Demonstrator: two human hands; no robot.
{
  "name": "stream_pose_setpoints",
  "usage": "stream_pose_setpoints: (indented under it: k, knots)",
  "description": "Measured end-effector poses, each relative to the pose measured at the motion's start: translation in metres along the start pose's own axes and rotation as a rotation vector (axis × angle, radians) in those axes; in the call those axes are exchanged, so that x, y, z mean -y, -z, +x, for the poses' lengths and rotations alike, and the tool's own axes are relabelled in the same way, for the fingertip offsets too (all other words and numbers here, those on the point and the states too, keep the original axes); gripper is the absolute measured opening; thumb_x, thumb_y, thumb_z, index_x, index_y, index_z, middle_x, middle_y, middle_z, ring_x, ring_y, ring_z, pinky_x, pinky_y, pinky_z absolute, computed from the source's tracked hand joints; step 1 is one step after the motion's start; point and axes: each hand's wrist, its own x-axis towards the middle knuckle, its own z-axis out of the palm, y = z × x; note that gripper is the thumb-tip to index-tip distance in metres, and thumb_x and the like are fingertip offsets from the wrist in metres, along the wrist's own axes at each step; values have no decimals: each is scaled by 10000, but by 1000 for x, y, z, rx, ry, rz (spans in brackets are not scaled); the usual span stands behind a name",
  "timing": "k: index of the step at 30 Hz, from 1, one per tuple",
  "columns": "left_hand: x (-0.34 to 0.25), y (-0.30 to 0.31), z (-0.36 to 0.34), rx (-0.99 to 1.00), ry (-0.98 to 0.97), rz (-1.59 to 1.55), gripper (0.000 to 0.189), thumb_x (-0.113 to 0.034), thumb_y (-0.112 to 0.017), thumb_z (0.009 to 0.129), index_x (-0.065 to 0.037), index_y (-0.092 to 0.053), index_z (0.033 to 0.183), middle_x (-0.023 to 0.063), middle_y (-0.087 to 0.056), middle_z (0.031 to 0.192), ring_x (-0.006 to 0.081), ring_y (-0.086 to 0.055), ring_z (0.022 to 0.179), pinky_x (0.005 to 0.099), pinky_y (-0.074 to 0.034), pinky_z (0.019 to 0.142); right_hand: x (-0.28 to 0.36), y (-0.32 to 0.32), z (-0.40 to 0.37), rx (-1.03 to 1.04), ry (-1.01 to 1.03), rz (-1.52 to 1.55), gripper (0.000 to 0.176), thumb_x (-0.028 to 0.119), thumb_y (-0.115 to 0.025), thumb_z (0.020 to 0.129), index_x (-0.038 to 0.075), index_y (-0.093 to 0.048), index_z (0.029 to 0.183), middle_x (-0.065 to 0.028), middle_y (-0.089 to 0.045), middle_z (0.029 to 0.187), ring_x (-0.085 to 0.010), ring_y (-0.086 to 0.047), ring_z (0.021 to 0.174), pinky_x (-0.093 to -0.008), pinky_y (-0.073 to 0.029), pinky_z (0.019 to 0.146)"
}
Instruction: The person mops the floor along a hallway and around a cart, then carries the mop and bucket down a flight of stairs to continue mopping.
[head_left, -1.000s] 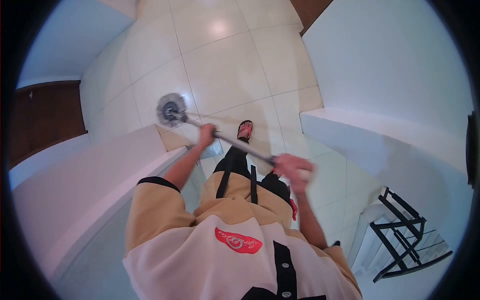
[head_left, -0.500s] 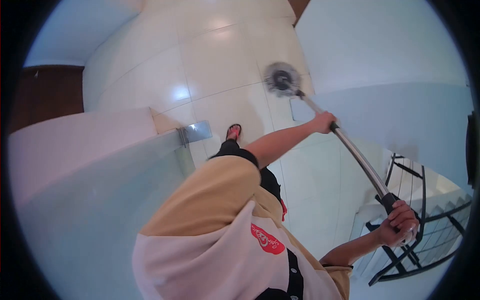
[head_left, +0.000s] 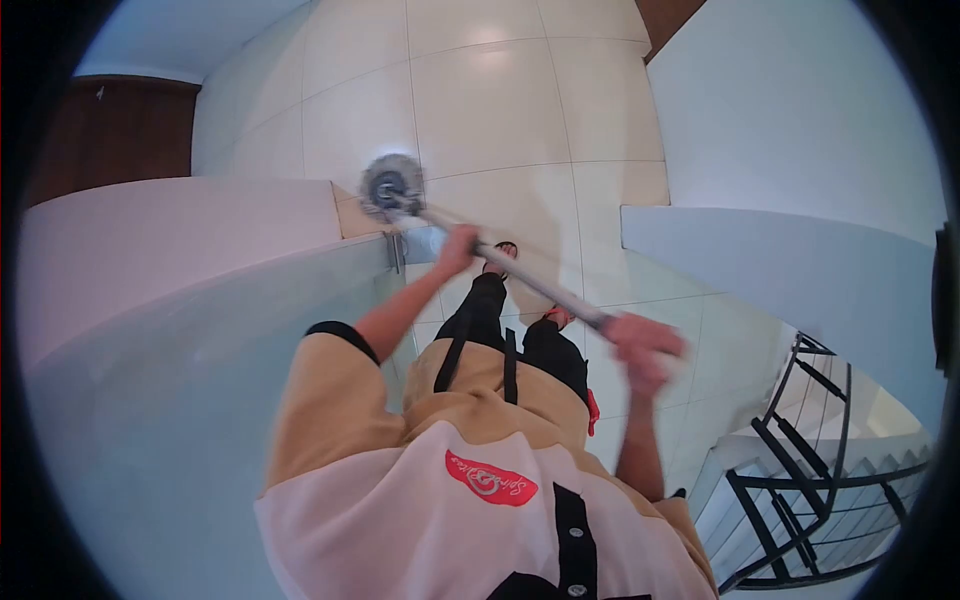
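A mop (head_left: 545, 285) with a round grey fringed head slants across the floor in front of my body. Its head rests on the tiles by the corner of the left wall. My left hand (head_left: 459, 250) is closed around the pole, a short way up from the mop head. Higher up, near the pole's top end, my right hand (head_left: 645, 350) is wrapped round the handle; it is smeared by motion. Both feet (head_left: 500, 258) stand below the pole, in open sandals.
Cream floor tiles (head_left: 490, 110) stretch ahead. A low wall (head_left: 180, 250) and a glass panel with a metal bracket (head_left: 396, 252) lie on my left. Stairs with a black railing (head_left: 790, 500) drop away at the right. A brown door (head_left: 120, 140) is at far left.
The mop head has swept from right to left across the tiles, up to the left wall corner. Both hands have moved left with the pole, and my body has turned.
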Motion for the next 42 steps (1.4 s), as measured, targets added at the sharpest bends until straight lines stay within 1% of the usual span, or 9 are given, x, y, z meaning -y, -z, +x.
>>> stream_pose_setpoints:
  k: [1,3,7,9,15,22,30,35,42]
  knots:
    - [44,20,-19,39,62,37,499,-32,-671,517,-74,-473,972,149,-475,1023,320,-445,999,376,-390,839,-23,-11,-17,46,-214,-235,100,34,-598,579,-11,-578,666,-103,-599,718,-208,-566,671,-329,-438,696]
    - [56,59,-35,200,374,335,378,-112,-710,533,-80,-536,866,137,-490,998,299,-447,1002,370,-395,835,-73,-29,-27,286,-115,25,65,28,-590,656,-22,-566,689,-114,-593,746,-237,-563,753,-339,-429,718]
    - [1,7,-30,192,265,304,408,-142,-719,491,-84,-554,860,137,-507,932,311,-456,959,386,-403,786,-18,40,-61,93,-192,-327,88,74,-569,665,-14,-559,664,-109,-578,681,-224,-552,677,-355,-432,712]
    - [-83,-66,-3,-36,-106,4,296,-63,-651,514,-59,-532,785,150,-506,868,328,-467,893,410,-389,715,84,81,-60,-41,-325,-508,119,111,-549,675,-2,-552,638,-100,-571,634,-205,-540,602,-366,-442,690]
    - [-390,-179,87,271,-172,-239,161,-61,-573,573,-70,-528,728,133,-512,801,326,-486,841,445,-432,674,284,124,-85,-177,390,-626,167,152,-397,673,55,-368,541,-74,-383,454,-168,-387,379,-288,-352,432]
    - [-379,-154,74,264,-170,-272,203,-97,-576,607,-76,-518,800,124,-519,865,289,-494,892,403,-433,709,280,140,-72,-192,481,-476,170,146,-375,698,114,-311,544,-22,-341,445,-101,-313,360,-301,-310,423]
    - [-199,-123,-35,271,111,40,190,-34,-590,558,-36,-546,743,152,-526,752,336,-477,779,385,-391,702,135,130,-125,-104,69,-101,194,133,-502,667,12,-434,532,-118,-477,498,-212,-459,440,-359,-401,482]
    - [-305,-202,-15,390,5,-97,249,-70,-624,516,-19,-511,732,174,-490,790,337,-464,804,423,-380,714,239,191,-166,-154,393,-1142,194,179,-491,671,-10,-512,637,-210,-565,650,-259,-561,534,-380,-499,576]
    - [-424,-182,38,319,-62,-362,132,-95,-569,596,-74,-542,724,110,-546,794,289,-514,842,418,-445,670,317,127,-107,-116,393,-616,194,173,-414,704,116,-319,545,-3,-301,437,-113,-332,381,-298,-318,493]
